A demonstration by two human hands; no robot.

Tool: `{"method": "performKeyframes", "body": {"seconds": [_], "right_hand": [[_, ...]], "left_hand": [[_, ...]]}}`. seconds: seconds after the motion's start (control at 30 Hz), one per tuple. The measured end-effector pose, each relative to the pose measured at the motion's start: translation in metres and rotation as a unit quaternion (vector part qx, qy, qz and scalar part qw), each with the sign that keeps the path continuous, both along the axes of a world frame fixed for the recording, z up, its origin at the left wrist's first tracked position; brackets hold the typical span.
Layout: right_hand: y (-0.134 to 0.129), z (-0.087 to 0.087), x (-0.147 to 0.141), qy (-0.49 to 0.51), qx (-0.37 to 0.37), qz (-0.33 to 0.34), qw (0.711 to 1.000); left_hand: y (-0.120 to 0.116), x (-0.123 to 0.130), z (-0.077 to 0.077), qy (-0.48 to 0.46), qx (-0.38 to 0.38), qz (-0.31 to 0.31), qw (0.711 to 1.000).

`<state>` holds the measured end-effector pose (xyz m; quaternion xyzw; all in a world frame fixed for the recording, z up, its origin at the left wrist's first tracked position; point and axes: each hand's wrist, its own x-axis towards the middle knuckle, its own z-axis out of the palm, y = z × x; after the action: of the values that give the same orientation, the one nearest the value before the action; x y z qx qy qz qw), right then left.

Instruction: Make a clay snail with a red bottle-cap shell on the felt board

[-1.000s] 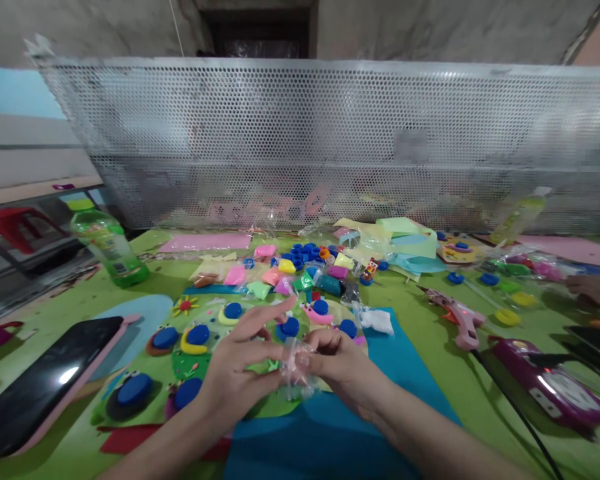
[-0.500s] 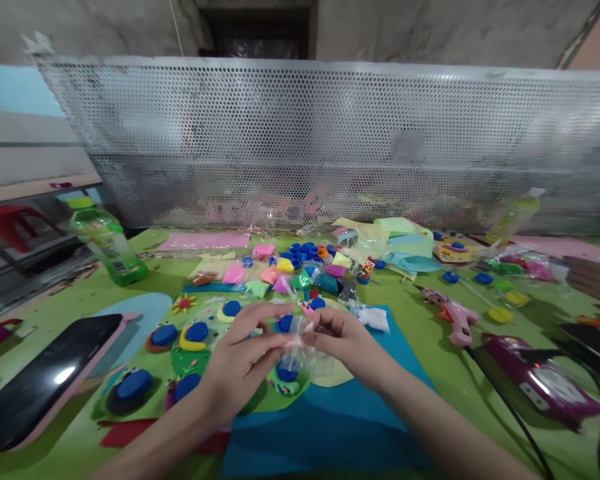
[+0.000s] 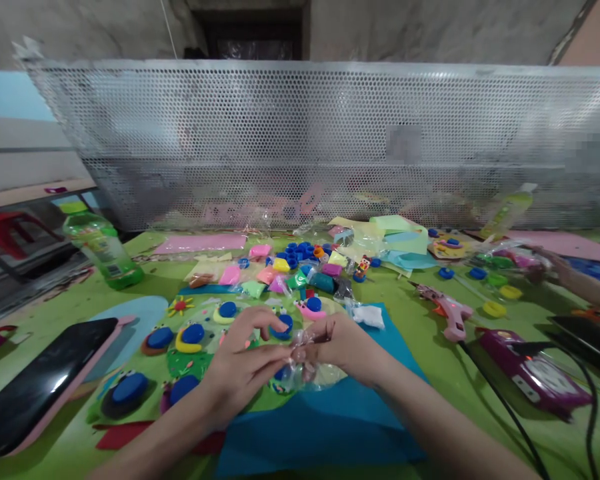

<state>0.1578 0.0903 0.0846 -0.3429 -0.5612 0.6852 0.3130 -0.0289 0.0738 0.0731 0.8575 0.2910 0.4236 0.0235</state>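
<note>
Between my two hands is a small clear plastic bag, crinkled, its contents too blurred to tell. My left hand pinches its left side between thumb and fingers. On the other side, my right hand is closed on it with curled fingers. Beneath them lies a board with clay figures and blue bottle caps, among them a yellow clay piece with a blue cap and a pink one. A blue sheet extends under my right forearm.
Packets of coloured clay and blue caps lie behind my hands. A phone and green bottle are left; a pink glue gun and purple power strip right. Another person's hand reaches in at far right.
My fingers have shifted on the plastic bag, and my right hand has curled more closely round it. The other person's hand has moved left over the bags there. The view has shifted slightly.
</note>
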Motion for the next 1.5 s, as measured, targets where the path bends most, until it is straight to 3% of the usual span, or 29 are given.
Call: {"method": "performKeyframes", "body": {"seconds": [0.07, 0.13, 0.2, 0.27, 0.43, 0.6, 0.7, 0.8, 0.9, 1.07, 1.2, 1.37, 1.5], "right_hand": [[0.004, 0.000, 0.005, -0.007, 0.015, -0.019, 1.000], [0.011, 0.000, 0.013, -0.005, 0.027, -0.062, 0.998], [0.019, 0.000, 0.021, 0.012, 0.035, -0.118, 0.992], [0.026, 0.002, 0.030, 0.041, 0.041, -0.166, 0.984], [0.036, 0.004, 0.041, 0.093, 0.051, -0.216, 0.971], [0.043, 0.001, 0.046, 0.087, 0.071, -0.253, 0.961], [0.050, 0.006, 0.063, 0.103, 0.101, -0.327, 0.934], [0.059, 0.013, 0.088, 0.130, 0.138, -0.424, 0.886], [0.066, 0.013, 0.107, 0.137, 0.154, -0.467, 0.860], [0.076, 0.002, 0.115, 0.094, 0.166, -0.480, 0.856], [0.084, -0.008, 0.126, -0.002, 0.160, -0.477, 0.865], [0.095, -0.025, 0.135, -0.146, 0.132, -0.440, 0.876], [0.099, -0.029, 0.132, -0.212, 0.125, -0.419, 0.874]], "left_hand": [[0.001, -0.005, 0.004, -0.024, -0.028, 0.008, 0.999], [0.003, -0.010, 0.008, -0.119, -0.144, 0.016, 0.982], [0.007, -0.012, 0.009, -0.245, -0.294, 0.009, 0.924], [0.011, -0.009, 0.009, -0.307, -0.385, -0.014, 0.870], [0.013, 0.004, 0.008, -0.316, -0.474, -0.025, 0.821], [0.012, 0.002, 0.007, -0.355, -0.511, -0.026, 0.782], [0.012, 0.000, 0.004, -0.369, -0.508, -0.030, 0.778], [0.012, -0.001, 0.002, -0.381, -0.506, -0.030, 0.773], [0.012, 0.000, 0.002, -0.389, -0.508, -0.030, 0.768], [0.012, 0.004, 0.005, -0.378, -0.528, -0.009, 0.761], [0.011, 0.002, 0.003, -0.347, -0.545, 0.009, 0.763], [0.013, -0.002, -0.001, -0.341, -0.521, -0.033, 0.782], [0.017, -0.004, -0.004, -0.327, -0.502, -0.033, 0.800]]}}
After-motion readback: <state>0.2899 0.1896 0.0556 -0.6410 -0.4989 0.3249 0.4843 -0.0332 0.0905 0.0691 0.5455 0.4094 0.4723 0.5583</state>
